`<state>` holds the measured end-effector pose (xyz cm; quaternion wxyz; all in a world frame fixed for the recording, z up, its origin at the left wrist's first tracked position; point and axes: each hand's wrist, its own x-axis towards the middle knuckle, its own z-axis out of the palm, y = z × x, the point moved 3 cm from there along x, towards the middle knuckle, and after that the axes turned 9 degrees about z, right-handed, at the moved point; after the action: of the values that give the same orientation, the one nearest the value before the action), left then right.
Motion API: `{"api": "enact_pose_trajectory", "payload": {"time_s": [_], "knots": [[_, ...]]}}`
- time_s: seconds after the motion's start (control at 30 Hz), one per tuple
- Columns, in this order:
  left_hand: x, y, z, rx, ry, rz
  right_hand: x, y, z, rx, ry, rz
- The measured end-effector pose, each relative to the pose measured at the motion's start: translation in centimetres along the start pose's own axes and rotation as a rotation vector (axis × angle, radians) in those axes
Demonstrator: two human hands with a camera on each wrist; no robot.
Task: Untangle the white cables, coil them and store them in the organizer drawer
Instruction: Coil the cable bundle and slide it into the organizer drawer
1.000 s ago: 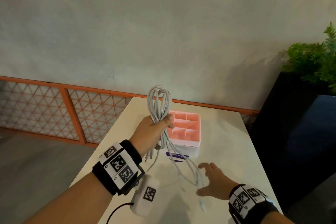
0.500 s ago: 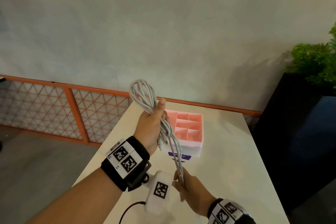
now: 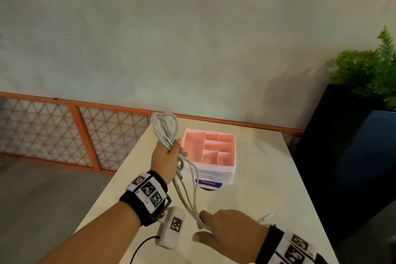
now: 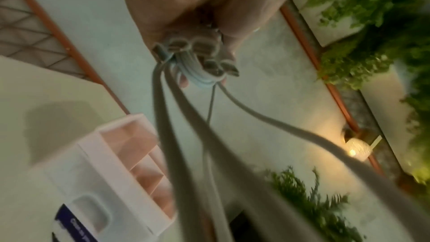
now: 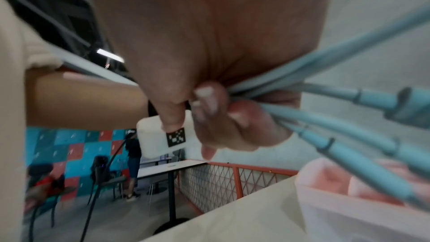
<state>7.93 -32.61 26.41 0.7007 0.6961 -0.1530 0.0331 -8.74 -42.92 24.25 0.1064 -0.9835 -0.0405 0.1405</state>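
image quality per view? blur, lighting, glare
Head: sharp, dim and warm, soft shadows on the wall; wide-angle bend at the edges. Left wrist: motion-blurred, cables streaked, a lamp flares at right, organizer soft. Right wrist: right hand fairly clear, cables and organizer at right out of focus.

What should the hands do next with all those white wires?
Probably the right hand should wind the loose strands up onto the coil. The left hand grips the looped white cables above the table, and several tails hang down to the right hand, so the bundle seems too loose for the pink organizer.
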Motion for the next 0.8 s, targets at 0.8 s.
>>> {"api": "enact_pose_trajectory", "payload": {"time_s": [0.8], "knots": [[-2.0,3.3,3.1,-0.594,-0.063,-0.254,5.3,1.7,1.8,0.855,0.251,0.085]]}}
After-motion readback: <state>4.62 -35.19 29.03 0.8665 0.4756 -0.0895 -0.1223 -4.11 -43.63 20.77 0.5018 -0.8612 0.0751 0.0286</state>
